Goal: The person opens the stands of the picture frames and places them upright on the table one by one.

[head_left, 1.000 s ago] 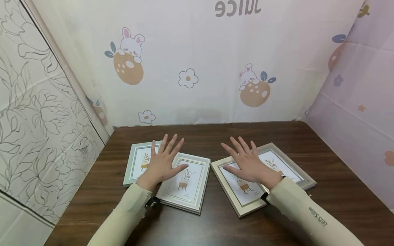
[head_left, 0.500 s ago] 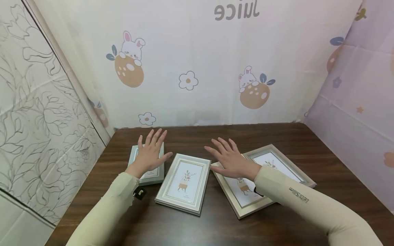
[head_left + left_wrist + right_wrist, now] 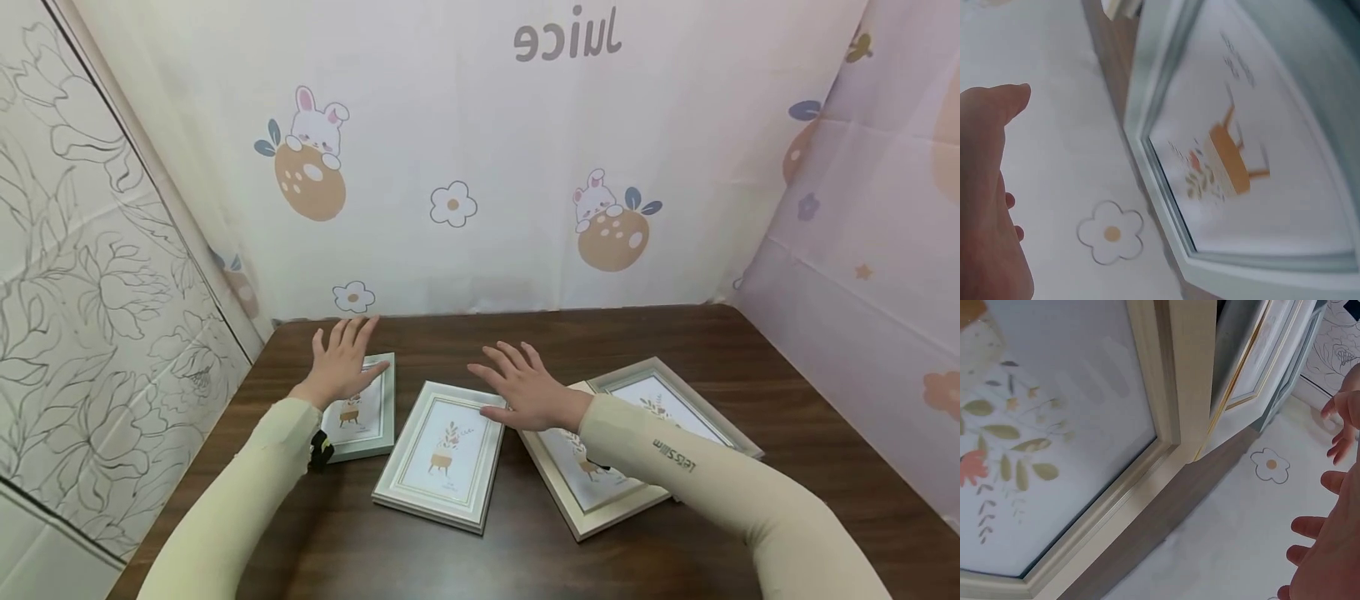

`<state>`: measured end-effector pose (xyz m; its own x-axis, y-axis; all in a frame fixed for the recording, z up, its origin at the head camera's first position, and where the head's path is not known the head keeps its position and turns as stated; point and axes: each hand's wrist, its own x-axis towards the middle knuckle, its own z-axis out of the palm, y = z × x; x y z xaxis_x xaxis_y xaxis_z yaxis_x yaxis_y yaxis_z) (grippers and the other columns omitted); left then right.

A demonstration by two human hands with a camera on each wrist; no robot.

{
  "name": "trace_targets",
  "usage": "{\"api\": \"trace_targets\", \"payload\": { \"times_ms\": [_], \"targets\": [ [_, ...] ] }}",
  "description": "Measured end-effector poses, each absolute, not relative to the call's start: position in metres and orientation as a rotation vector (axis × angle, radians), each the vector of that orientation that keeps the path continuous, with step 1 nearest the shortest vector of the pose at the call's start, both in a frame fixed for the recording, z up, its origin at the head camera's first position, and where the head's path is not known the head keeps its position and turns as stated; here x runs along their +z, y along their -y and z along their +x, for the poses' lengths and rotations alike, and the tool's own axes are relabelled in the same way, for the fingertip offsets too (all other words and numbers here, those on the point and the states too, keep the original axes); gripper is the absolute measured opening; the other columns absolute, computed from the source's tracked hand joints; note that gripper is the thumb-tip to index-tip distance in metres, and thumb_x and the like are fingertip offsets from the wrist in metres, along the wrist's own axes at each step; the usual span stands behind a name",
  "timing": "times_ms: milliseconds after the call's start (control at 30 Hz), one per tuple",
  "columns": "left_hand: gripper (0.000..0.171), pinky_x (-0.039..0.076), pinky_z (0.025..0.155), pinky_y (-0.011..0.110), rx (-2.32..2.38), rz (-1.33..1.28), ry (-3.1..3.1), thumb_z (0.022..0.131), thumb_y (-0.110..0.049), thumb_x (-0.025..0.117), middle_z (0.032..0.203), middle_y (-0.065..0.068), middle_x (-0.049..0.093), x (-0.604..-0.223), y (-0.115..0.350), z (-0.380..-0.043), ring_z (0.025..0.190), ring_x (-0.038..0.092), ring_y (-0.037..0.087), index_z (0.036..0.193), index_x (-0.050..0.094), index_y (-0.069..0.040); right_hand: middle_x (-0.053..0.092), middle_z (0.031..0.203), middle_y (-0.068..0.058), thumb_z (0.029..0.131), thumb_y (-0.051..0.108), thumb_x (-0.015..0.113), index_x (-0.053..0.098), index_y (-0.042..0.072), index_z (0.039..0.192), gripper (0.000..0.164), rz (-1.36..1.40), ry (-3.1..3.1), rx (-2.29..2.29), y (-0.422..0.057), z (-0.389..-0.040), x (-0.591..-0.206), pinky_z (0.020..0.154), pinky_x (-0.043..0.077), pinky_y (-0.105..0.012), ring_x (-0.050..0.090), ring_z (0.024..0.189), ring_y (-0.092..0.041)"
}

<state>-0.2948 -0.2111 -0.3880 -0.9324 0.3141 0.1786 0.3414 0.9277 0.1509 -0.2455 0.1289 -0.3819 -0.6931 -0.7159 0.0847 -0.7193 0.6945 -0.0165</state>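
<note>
Both spread wide, left hand (image 3: 335, 369) over green frame (image 3: 362, 417), right hand (image 3: 531, 397) near white frame (image 3: 442, 457)

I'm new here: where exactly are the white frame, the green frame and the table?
White frame (image 3: 441, 454): head view, on its picture, near the middle.
Green frame (image 3: 1244, 147): left wrist view, on its picture.
Table (image 3: 427, 568): head view, on bare wood below the white frame.

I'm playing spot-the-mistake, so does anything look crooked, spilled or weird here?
Yes: the grey printed "Juice" lettering on the white cloth backdrop reads backwards. The white rectangular picture frame and cream rectangular picture frame lie turned different ways, looking crooked. I see no spill.
</note>
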Motion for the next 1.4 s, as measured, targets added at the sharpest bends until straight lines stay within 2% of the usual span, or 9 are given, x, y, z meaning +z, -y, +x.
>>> {"api": "trace_targets", "payload": {
  "times_ms": [400,533,767,933,1133,1400],
  "targets": [
    [0.077,-0.003,0.108,0.071,-0.228,-0.370,3.077,0.101,-0.043,0.051,0.160,0.023,0.015,-0.387,0.229,-0.324,0.145,0.009,0.047,0.158,0.013,-0.008,0.020,0.161,-0.019,0.102,0.049,0.048,0.030,0.017,0.157,0.066,1.209,2.887,0.063,-0.104,-0.253,-0.378,0.113,0.007,-0.063,0.012,0.149,-0.039],
    [0.076,-0.003,0.107,0.072,-0.254,-0.337,3.128,0.100,-0.044,0.051,0.158,0.027,0.018,-0.395,0.240,-0.327,0.144,0.010,0.049,0.157,0.018,-0.006,0.019,0.161,-0.018,0.102,0.050,0.048,0.029,0.019,0.157,0.066,1.227,2.898,0.034,-0.096,-0.256,-0.383,0.113,0.008,-0.062,0.011,0.149,-0.037],
    [0.079,-0.001,0.106,0.073,-0.188,-0.245,3.219,0.096,-0.052,0.053,0.155,0.030,0.023,-0.418,0.263,-0.331,0.142,0.012,0.053,0.156,0.026,-0.008,0.020,0.162,-0.016,0.101,0.055,0.045,0.027,0.021,0.158,0.068,1.277,2.909,-0.014,-0.085,-0.259,-0.392,0.114,0.009,-0.061,0.012,0.149,-0.034],
    [0.066,0.001,0.106,0.073,-0.130,-0.274,3.253,0.100,-0.045,0.050,0.152,0.030,0.030,-0.428,0.262,-0.333,0.141,0.015,0.053,0.152,0.036,-0.007,0.021,0.161,-0.016,0.102,0.054,0.044,0.026,0.021,0.158,0.068,1.288,2.903,-0.004,-0.084,-0.259,-0.396,0.113,0.010,-0.061,0.013,0.149,-0.034],
    [0.049,0.003,0.106,0.073,-0.108,-0.285,3.240,0.105,-0.030,0.045,0.148,0.030,0.036,-0.434,0.258,-0.330,0.140,0.018,0.052,0.147,0.043,-0.005,0.020,0.161,-0.016,0.102,0.055,0.043,0.026,0.021,0.158,0.067,1.293,2.919,-0.021,-0.085,-0.258,-0.397,0.113,0.011,-0.062,0.013,0.149,-0.035],
    [0.039,0.008,0.107,0.072,-0.002,-0.307,3.146,0.104,-0.021,0.051,0.145,0.026,0.045,-0.434,0.253,-0.330,0.140,0.026,0.048,0.140,0.052,-0.005,0.021,0.161,-0.016,0.102,0.054,0.043,0.025,0.023,0.159,0.066,1.268,2.912,-0.034,-0.088,-0.255,-0.397,0.113,0.013,-0.061,0.015,0.148,-0.034]
  ]
}}
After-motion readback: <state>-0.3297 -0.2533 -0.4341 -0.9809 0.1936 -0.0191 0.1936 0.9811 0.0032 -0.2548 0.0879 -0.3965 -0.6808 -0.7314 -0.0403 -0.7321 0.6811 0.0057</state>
